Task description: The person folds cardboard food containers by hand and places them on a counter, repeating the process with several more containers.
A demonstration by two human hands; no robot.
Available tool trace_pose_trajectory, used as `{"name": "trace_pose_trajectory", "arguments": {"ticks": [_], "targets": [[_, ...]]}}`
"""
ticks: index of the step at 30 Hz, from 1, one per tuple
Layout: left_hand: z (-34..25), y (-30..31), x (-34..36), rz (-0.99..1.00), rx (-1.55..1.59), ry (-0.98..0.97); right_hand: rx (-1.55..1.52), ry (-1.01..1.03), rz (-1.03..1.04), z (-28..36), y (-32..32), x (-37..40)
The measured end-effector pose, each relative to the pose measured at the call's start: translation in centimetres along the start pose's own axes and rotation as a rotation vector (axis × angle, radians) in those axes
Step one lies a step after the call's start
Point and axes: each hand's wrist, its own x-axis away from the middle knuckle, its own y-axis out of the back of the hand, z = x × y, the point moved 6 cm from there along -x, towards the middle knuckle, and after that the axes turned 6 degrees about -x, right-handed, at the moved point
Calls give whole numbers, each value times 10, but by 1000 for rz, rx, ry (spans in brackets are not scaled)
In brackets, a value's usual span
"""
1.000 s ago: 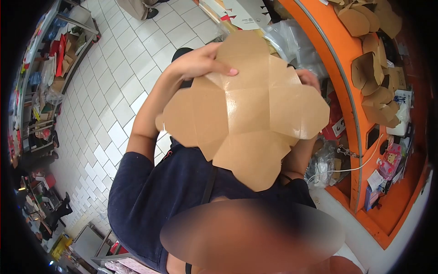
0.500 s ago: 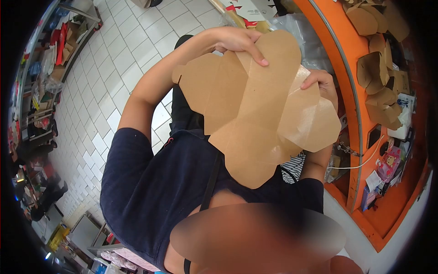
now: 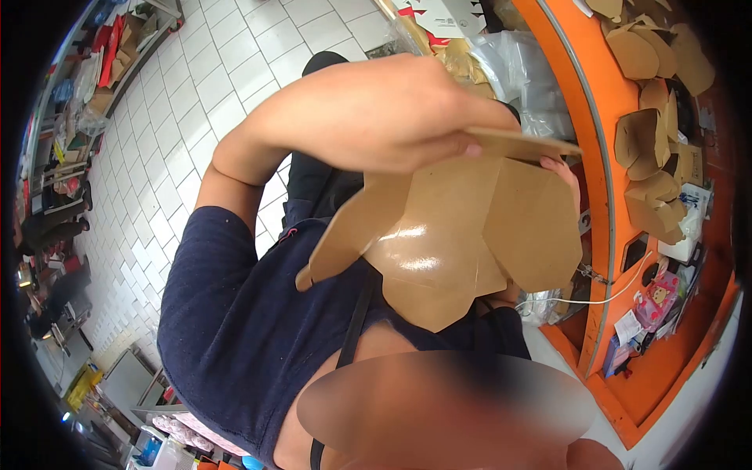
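A brown kraft-paper takeaway box [image 3: 439, 227] is held in front of my chest, partly folded, with its glossy side showing. My left hand [image 3: 439, 117] reaches over its far edge and grips a flap bent inward, the thumb lying along that edge. Most of its fingers are hidden behind the card. My right hand [image 3: 565, 171] holds the box at its right rear side; only some fingertips show around the edge. The left side flap angles up, and the near flap lies against my dark shirt.
Several folded brown boxes [image 3: 654, 141] stand on the orange counter [image 3: 576, 86] at the right. Clear plastic bags [image 3: 517, 70] and a white printed carton [image 3: 450, 17] are beyond my hands. A cluttered shelf [image 3: 117, 59] lines the left side of the tiled floor [image 3: 188, 102].
The box has gone from nearly flat to partly folded, its far flap and left flap now bent up. My left hand has moved nearer and over the far edge.
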Motion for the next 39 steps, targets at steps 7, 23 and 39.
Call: {"name": "trace_pose_trajectory", "arguments": {"ticks": [7,23,39], "targets": [[-23,7,9,-24,-122,19,-1267,-488,115,53,-27,22],[128,-37,29,-341,811,725,-964,-259,-94,-66,-34,54],[124,-108,10,-228,1155,532,-908,-349,-452,-53,17,56]]}}
